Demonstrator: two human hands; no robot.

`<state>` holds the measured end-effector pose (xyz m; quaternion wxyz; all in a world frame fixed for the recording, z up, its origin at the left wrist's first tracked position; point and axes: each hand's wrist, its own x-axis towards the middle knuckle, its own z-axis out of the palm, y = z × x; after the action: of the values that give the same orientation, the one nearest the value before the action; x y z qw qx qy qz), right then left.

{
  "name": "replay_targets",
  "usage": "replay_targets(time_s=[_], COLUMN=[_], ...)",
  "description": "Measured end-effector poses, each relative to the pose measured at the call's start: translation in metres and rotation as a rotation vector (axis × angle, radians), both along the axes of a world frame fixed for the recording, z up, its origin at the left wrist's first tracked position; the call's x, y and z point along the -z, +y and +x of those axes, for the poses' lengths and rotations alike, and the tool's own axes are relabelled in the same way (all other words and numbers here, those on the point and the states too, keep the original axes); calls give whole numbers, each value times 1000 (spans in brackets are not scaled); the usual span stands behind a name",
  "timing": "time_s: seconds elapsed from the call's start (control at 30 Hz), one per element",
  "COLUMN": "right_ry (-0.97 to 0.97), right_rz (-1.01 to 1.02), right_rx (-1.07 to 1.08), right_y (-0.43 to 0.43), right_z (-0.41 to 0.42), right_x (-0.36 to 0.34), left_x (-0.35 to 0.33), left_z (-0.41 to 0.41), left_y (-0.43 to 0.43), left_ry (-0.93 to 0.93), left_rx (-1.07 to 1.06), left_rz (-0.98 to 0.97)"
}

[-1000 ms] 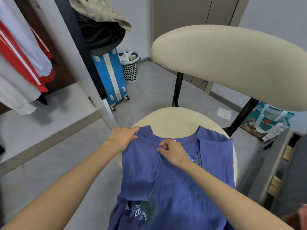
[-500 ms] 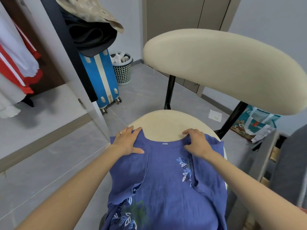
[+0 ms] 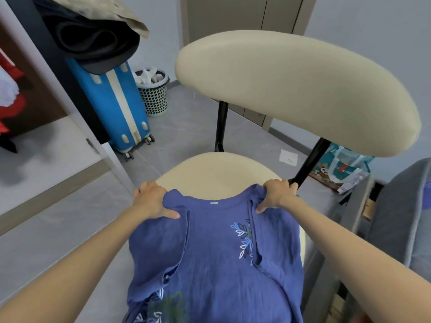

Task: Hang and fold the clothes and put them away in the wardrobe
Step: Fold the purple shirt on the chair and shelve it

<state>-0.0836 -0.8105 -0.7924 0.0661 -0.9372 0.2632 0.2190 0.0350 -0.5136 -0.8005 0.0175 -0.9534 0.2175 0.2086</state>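
Blue shirt [image 3: 210, 252] spread on cream chair seat [image 3: 210, 173], lower centre; long axis vertical in frame, neckline pointing to backrest [image 3: 291, 89]; shoulders clutched by left grip [image 3: 150, 199] and right grip [image 3: 277, 194].

Blue shirt [image 3: 210, 252] on cream chair [image 3: 210, 173]

Found the blue top [image 3: 210, 252] lying flat over the front half of the chair seat [image 3: 217, 173], neckline toward the seat's middle, both sides folded inward over the body, white leaf embroidery showing beside the folds, lower part hanging off the seat's front edge.
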Motion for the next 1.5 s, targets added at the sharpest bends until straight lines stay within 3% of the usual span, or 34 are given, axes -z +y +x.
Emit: replay_targets(time_s=[0.13, 0.23, 0.43, 0.67, 0.77, 1.03, 1.27, 1.4, 1.5], right_ry=[-129, -228, -574, -828, -751, -454, -81, 92, 213], right_rz=[-32, 28, 251, 116, 23, -52, -111, -143, -43], right_rx=[-134, -114, 119, 159, 87, -154, -245, -224, -148], right_y=[-3, -6, -14, -11, -5, 26, 53, 61, 66], right_z=[-3, 2, 32, 45, 24, -72, -140, -153, -155], right_x=[-8, -24, -50, -73, -78, -66, -41, -38, -43], left_x=[-9, -25, -66, -91, -83, -52, -17, -17, -24], left_z=[1, 9, 42, 47, 31, -59, -113, -125, -128], left_y=[-4, -10, -33, -48, -37, 11, 53, 64, 65], left_ry=[-82, -100, -357, -591, -546, -126, 63, 184, 216], left_rx=[169, 215, 113, 72, 89, 132, 272, 260, 241], left_rz=[4, -51, -183, -409, -456, -535, -169, -179, -197])
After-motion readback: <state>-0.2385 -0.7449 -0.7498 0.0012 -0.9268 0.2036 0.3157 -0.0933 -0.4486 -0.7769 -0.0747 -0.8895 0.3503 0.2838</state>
